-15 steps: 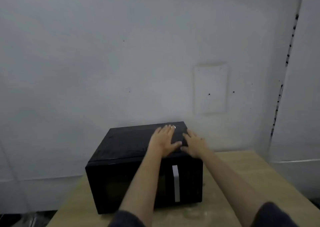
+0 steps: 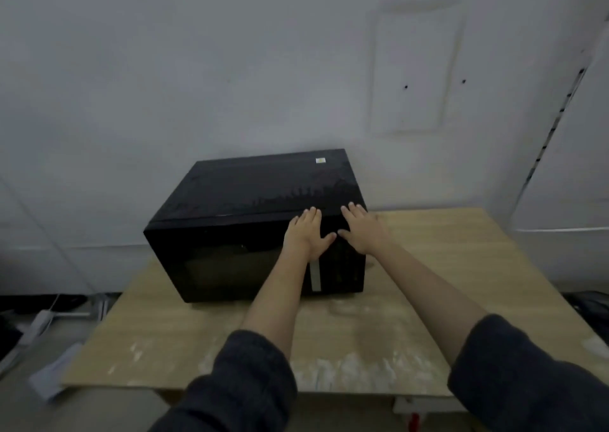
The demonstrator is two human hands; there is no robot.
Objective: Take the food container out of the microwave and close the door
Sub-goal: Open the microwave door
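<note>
One microwave [image 2: 250, 230], black, was recorded on one light wooden table [image 2: 445, 266], set toward the table's back left and close to the wall [image 2: 197, 68]. Its door [image 2: 230, 263] was seen shut, with one pale vertical handle strip [image 2: 315, 276] near the door's right edge. One small pale sticker [image 2: 320, 160] was noted on the top, toward the back right corner. The food container was not seen; whether it sat behind the dark door glass could not be told.

Two hands were counted. The left hand [image 2: 308, 233] and the right hand [image 2: 364, 230] were laid flat with fingers spread against the upper right front of the microwave, fingertips at the top edge; nothing was gripped by either. Two dark sleeves [image 2: 244, 382] were pushed up the forearms.

The tabletop was marked with whitish scuffs near its front edge. The wall was plain white, with one raised rectangular panel [image 2: 415, 68]. Cables and one power strip [image 2: 39, 321] were noted on the floor at left.
</note>
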